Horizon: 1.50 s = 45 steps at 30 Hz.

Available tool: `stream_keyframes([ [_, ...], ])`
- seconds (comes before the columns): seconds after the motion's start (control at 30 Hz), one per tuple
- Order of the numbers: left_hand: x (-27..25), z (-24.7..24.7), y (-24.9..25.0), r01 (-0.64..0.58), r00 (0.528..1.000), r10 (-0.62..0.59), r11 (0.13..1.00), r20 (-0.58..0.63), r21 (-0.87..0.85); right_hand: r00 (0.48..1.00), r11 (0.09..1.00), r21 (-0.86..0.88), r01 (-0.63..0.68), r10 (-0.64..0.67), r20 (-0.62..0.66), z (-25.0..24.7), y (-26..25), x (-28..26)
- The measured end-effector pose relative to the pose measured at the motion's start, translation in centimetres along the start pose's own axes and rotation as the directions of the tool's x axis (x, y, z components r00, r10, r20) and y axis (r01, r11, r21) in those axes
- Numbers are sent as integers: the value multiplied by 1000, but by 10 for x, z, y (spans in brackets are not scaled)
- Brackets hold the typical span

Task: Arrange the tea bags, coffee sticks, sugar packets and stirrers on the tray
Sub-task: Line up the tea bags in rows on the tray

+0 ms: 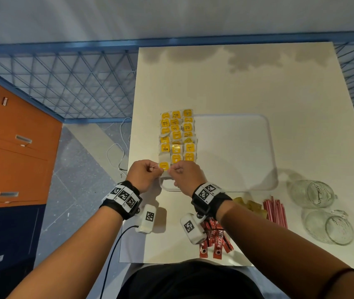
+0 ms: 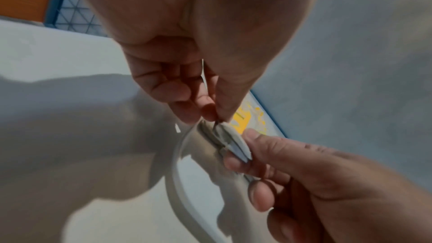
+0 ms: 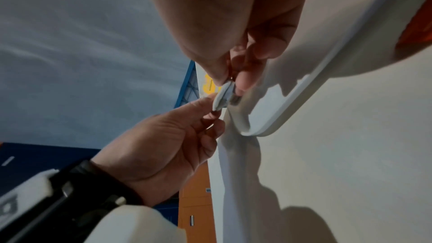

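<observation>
Both the left hand [image 1: 143, 175] and the right hand [image 1: 186, 175] pinch one tea bag [image 1: 164, 167] over the tray's [image 1: 236, 186] near left corner.

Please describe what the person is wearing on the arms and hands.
Both hands, left hand and right hand, are bare, as are the forearms. Each wrist carries a black strap with white square-code tags and a white camera box underneath. A dark cable hangs from the left box.
</observation>
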<state>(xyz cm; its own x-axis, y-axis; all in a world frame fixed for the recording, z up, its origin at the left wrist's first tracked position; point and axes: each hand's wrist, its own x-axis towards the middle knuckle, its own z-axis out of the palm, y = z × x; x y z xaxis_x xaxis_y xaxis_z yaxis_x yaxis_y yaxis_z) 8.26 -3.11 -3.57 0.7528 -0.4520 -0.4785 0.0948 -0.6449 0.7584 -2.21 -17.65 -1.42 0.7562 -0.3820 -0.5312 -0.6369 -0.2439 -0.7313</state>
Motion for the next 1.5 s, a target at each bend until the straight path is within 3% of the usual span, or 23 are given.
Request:
stream_keyframes([
  [0.1, 3, 1, -4, 30, 999, -28, 994, -16, 105, 1000, 995, -98, 0, -2, -22, 6, 3, 3],
  [0.27, 7, 6, -2, 72, 997, -66, 990, -48, 125, 1000, 979, -202, 26, -28, -7, 5, 5, 2],
  [0.77, 5, 9, 9, 102, 990, -92, 990, -102, 97, 1000, 1000, -2, -2, 2, -15, -42, 52, -10],
  [1.03, -9, 17, 19, 9, 996, 1, 994, -91, 105, 999, 986, -163, 41, -46, -25, -83, 73, -35],
  [1.3, -46, 42, 33, -107, 987, 73, 963, 144, 249, 1000, 945, -328, 9, -8, 4, -115, 98, -79],
  [1.5, -80, 67, 29, -157, 969, 91, 944, 229, 289, 997, 917, -397, -29, 57, 58, -119, 123, -109],
])
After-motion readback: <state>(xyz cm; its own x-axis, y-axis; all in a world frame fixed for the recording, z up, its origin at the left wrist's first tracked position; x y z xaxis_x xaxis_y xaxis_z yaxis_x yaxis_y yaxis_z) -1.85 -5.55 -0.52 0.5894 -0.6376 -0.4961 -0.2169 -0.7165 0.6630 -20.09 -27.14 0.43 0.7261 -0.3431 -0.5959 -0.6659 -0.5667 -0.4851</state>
